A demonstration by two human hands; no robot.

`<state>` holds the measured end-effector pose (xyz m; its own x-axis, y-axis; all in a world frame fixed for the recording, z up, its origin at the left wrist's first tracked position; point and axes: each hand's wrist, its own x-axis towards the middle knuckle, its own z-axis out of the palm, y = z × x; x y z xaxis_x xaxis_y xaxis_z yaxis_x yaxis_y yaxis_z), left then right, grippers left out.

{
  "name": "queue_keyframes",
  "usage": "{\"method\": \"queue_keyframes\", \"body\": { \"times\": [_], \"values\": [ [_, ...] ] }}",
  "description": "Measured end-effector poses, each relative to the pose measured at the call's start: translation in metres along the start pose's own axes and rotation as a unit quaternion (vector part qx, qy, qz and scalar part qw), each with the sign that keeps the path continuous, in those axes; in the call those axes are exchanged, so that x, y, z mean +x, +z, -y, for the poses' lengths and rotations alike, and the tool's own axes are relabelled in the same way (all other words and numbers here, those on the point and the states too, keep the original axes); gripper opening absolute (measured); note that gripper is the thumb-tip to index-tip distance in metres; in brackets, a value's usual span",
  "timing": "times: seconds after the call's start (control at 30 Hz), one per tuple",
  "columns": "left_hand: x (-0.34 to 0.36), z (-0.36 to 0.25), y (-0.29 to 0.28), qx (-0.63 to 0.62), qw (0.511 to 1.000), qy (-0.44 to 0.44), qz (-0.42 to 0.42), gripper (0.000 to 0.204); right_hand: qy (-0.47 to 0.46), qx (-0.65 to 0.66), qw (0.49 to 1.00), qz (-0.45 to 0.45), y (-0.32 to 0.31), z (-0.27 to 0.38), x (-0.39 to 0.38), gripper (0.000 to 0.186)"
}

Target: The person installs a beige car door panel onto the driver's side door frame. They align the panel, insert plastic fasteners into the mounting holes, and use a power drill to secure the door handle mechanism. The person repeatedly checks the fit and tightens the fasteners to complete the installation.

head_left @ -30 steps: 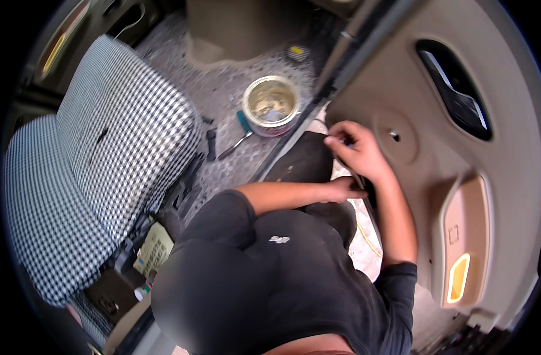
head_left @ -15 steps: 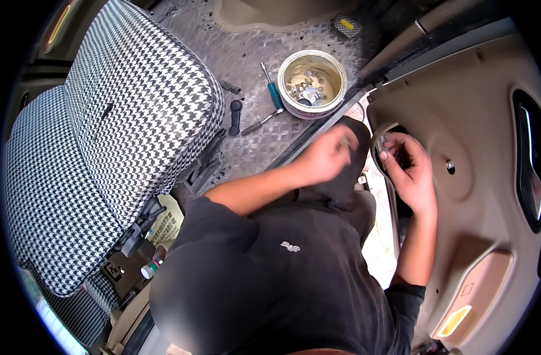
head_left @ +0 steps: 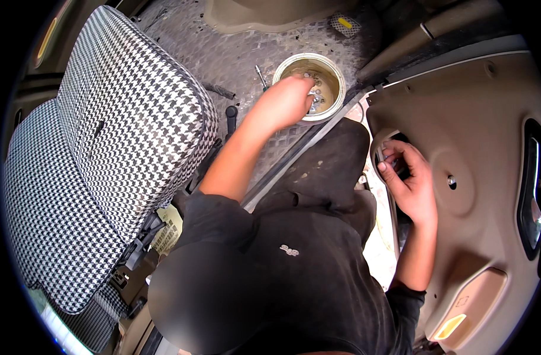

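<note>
My left hand (head_left: 285, 102) reaches into a round can (head_left: 342, 89) with a pale rim, on the floor of the vehicle. Its fingers are curled together among small metal hardware (head_left: 319, 93), such as nuts or bolts; what they pinch is hidden. At the edge of the beige door panel (head_left: 474, 219), my right hand (head_left: 413, 183) is bent round beside a dark opening with a curved beige rim (head_left: 383, 137). Thumb and fingers close on something small and greyish that I cannot make out.
A houndstooth-covered seat (head_left: 128, 106) fills the left side. Between seat and can lie a black crank-like handle (head_left: 231, 115), a short black tube (head_left: 220, 90) and a tool's metal shaft (head_left: 260, 76), partly behind my hand. A pedal (head_left: 345, 25) with a yellow mark sits farther off.
My left hand has moved from above my leg, forward and left, into the can. The right hand stays at the panel opening, nearly unmoved. The view has shifted slightly.
</note>
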<state>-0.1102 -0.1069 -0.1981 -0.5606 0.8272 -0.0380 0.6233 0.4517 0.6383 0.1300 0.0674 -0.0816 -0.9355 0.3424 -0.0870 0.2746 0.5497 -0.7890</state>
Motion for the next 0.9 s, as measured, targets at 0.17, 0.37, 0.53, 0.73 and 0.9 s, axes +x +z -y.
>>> {"method": "queue_keyframes", "body": {
  "times": [0.17,0.37,0.53,0.73,0.9],
  "values": [
    [0.064,0.017,0.026,0.054,0.986,-0.012,0.154,0.026,0.015,0.012,1.0,0.001,0.0,0.001,-0.003,0.032],
    [0.106,0.03,0.075,0.245,0.932,0.012,0.268,0.026,0.025,0.01,1.0,0.016,-0.003,0.002,-0.003,0.032],
    [0.107,0.04,0.084,0.276,0.931,0.087,0.223,0.026,0.027,0.006,0.999,0.018,-0.005,0.005,-0.005,0.032],
    [0.066,0.001,0.015,-0.015,0.988,0.045,0.147,0.018,0.018,0.019,1.0,0.008,-0.009,0.008,-0.004,0.032],
    [0.0,-0.052,-0.01,-0.296,0.953,0.013,0.061,0.012,-0.029,0.065,0.997,-0.021,-0.002,0.006,0.0,0.029]
  ]
}}
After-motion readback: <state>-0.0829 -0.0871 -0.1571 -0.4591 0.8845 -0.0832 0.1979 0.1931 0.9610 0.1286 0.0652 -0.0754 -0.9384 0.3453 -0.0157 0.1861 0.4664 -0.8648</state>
